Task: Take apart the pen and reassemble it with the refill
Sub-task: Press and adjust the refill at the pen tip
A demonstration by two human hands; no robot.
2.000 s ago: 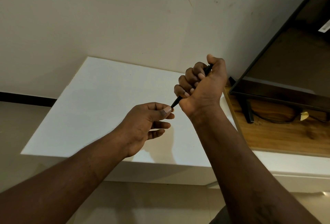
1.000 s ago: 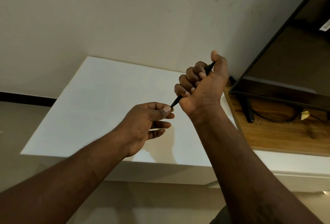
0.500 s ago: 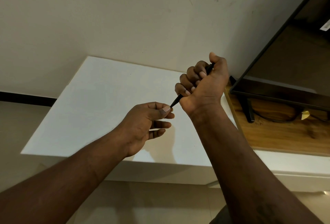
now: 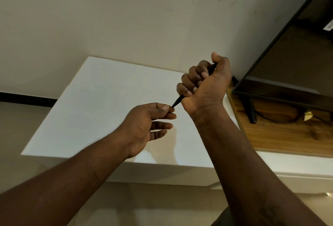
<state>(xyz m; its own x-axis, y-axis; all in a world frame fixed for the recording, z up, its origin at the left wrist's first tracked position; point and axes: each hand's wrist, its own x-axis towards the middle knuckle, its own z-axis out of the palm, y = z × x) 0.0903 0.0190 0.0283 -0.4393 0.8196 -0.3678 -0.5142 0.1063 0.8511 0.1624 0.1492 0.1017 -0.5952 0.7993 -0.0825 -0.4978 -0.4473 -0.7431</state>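
both hands meet on one slim black plastic pen (image 4: 177,101), held in the air above the white tabletop (image 4: 100,103). the right hand (image 4: 207,85) is fisted tight round the barrel, thumb up; the left hand (image 4: 144,123) pinches the pointed tip, other fingers loosely spread. it looks light, stiff and smooth, so likely slippery: grip the barrel firmly and twist at the tapered nose. no refill is visible.

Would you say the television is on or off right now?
Off: the television screen is dark, showing only dim reflections.
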